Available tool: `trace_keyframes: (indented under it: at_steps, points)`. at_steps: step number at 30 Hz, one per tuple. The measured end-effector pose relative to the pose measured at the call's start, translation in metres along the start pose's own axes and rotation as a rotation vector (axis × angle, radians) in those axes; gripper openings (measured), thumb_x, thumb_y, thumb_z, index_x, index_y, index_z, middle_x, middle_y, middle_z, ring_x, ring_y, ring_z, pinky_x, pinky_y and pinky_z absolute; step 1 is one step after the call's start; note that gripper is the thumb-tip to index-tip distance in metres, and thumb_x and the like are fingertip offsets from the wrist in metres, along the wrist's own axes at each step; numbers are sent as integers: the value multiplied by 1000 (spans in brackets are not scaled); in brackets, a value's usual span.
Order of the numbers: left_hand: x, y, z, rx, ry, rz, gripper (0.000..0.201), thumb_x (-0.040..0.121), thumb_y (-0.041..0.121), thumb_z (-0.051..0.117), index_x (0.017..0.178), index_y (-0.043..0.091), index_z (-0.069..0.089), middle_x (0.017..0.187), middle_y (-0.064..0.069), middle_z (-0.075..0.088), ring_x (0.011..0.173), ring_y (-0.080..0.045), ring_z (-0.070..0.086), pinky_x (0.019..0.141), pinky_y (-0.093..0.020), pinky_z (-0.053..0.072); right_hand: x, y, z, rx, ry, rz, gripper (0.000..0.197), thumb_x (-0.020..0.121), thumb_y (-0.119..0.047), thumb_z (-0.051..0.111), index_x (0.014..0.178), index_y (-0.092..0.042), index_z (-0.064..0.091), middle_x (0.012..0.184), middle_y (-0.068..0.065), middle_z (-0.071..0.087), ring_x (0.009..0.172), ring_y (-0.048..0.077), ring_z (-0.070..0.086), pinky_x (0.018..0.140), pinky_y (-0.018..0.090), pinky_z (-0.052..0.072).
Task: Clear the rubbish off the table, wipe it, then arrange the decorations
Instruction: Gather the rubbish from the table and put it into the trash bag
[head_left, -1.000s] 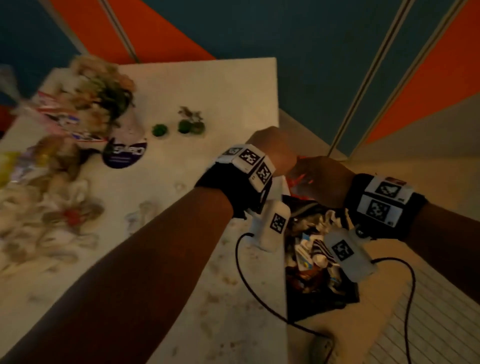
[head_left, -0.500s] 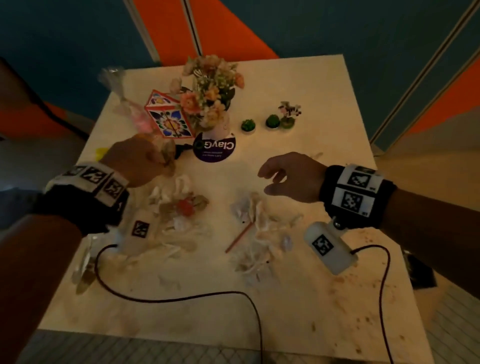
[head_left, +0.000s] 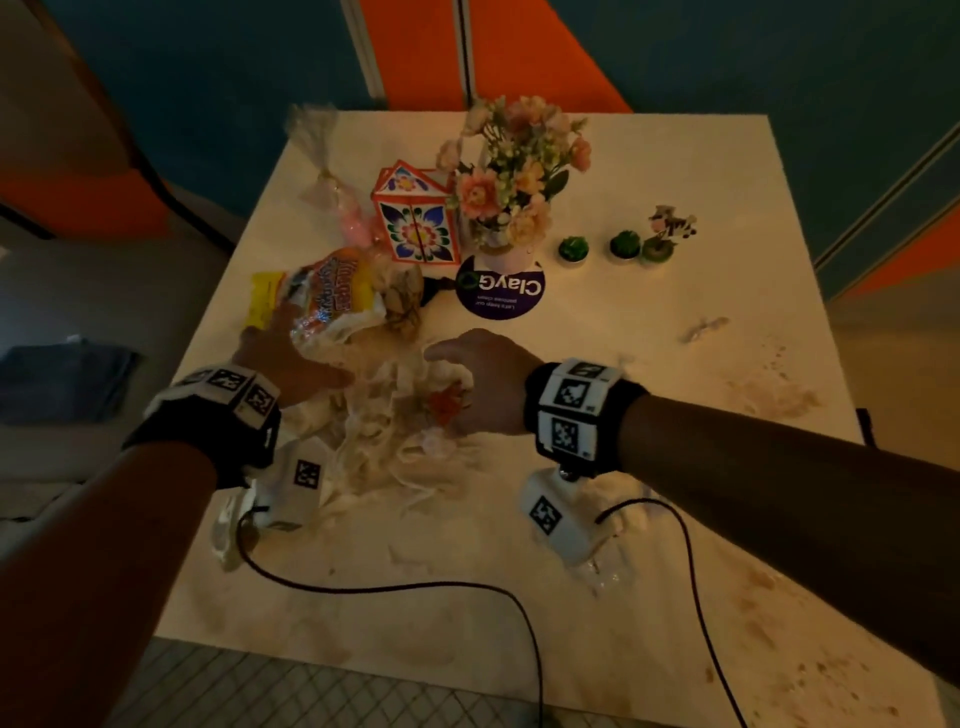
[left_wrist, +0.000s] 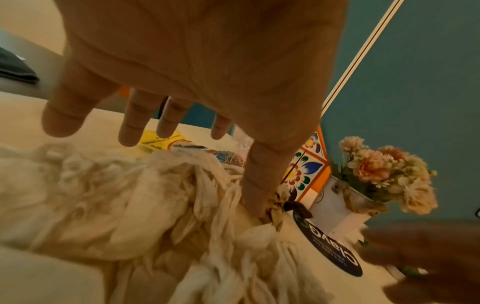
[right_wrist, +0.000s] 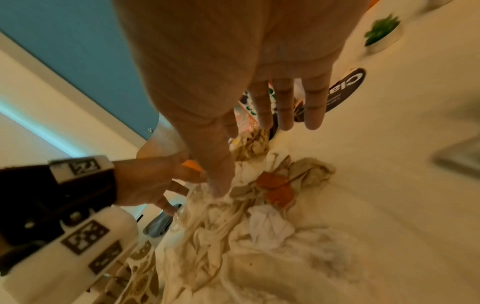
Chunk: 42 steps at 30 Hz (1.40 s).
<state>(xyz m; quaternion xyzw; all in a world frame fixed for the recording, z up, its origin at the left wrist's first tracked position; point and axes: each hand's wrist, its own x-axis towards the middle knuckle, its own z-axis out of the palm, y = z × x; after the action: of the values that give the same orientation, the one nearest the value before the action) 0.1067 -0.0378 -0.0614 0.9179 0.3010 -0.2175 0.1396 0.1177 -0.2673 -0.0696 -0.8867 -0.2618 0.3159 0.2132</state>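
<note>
A heap of crumpled white tissues with an orange scrap in it lies mid-table. My left hand hovers at its left side with fingers spread, and in the left wrist view its thumb touches the tissues. My right hand is at the heap's right side with fingers straight, and its thumb presses into the tissues. An orange and yellow snack bag lies just beyond the left hand. Behind stand a flower vase, a patterned box and a purple round coaster.
Three small green plant ornaments stand in a row at the back right. A clear cellophane bag lies at the back left. Brown stains and a small scrap mark the table's right side. A dark cloth lies off to the left.
My view swung from the bin beside the table back to the tabletop. Both hands left the bin and came together on either side of the tissues, now bunched into one heap.
</note>
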Motion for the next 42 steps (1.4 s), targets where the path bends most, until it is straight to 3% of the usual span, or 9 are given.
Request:
trace_keyframes:
  at_steps: [5, 8, 14, 19, 24, 30, 34, 37, 42]
  points:
    - [35, -8, 29, 61, -66, 111, 131, 35, 96, 50, 145, 28, 27, 150, -14, 31, 130, -41, 38, 105, -56, 35, 24, -17, 31, -161, -104, 34, 118, 62, -54, 81, 149, -40, 3, 160, 4, -4, 145, 38, 4, 112, 58, 23]
    - [15, -1, 30, 39, -60, 69, 124, 46, 82, 64, 148, 32, 14, 154, -11, 13, 135, -43, 29, 106, -53, 35, 35, -18, 47, -192, -88, 72, 109, 68, -49, 79, 149, -41, 5, 160, 7, -4, 144, 41, 2, 112, 60, 19]
    - [11, -6, 34, -93, 11, 72, 52, 83, 31, 67, 128, 19, 45, 134, -19, 34, 106, -43, 52, 82, -41, 44, 45, -22, 63, -234, 18, 46, 71, 84, -39, 64, 144, -33, 26, 152, 9, 11, 134, 41, 18, 102, 56, 33]
    - [9, -16, 15, -218, 76, 199, 55, 84, 42, 67, 125, 11, 48, 116, -11, 56, 105, -33, 55, 73, -35, 38, 48, -16, 51, -74, 60, 86, 51, 86, -26, 63, 133, -20, 43, 133, 11, 27, 114, 37, 38, 89, 42, 42]
    - [-5, -19, 0, -314, 102, 262, 37, 91, 44, 54, 113, 15, 52, 100, -6, 56, 98, -31, 56, 73, -32, 35, 37, -12, 27, 80, 156, 121, 50, 77, -40, 71, 121, -21, 53, 126, 7, 33, 109, 32, 41, 96, 43, 43]
    - [-24, -5, -16, -510, 286, 320, 18, 85, 24, 66, 98, 15, 58, 89, -1, 55, 83, -19, 51, 68, -30, 36, 25, -11, 2, 127, 348, 71, 35, 77, -29, 71, 106, -10, 62, 128, 10, 43, 114, 32, 42, 89, 34, 37]
    - [-33, -1, -29, -790, 368, 307, 13, 71, 17, 68, 75, 14, 57, 85, -13, 65, 82, -29, 63, 74, -45, 55, 13, -9, -8, 150, 450, 57, 36, 79, -18, 69, 108, 2, 62, 128, 14, 48, 114, 30, 45, 84, 28, 33]
    - [-42, 3, -36, -844, 373, 351, 22, 73, 6, 65, 69, 21, 50, 77, -7, 60, 71, -21, 59, 65, -38, 52, 3, -7, -15, 232, 477, 69, 30, 78, -11, 67, 106, 0, 62, 103, 12, 59, 89, 25, 50, 74, 32, 39]
    - [-59, 14, -38, -789, 318, 435, 35, 76, -2, 58, 93, 28, 62, 82, 20, 54, 74, 4, 49, 64, -23, 47, -13, -5, -26, 386, 438, 54, 49, 83, 3, 55, 128, -14, 46, 111, 11, 55, 94, 29, 54, 72, 31, 41]
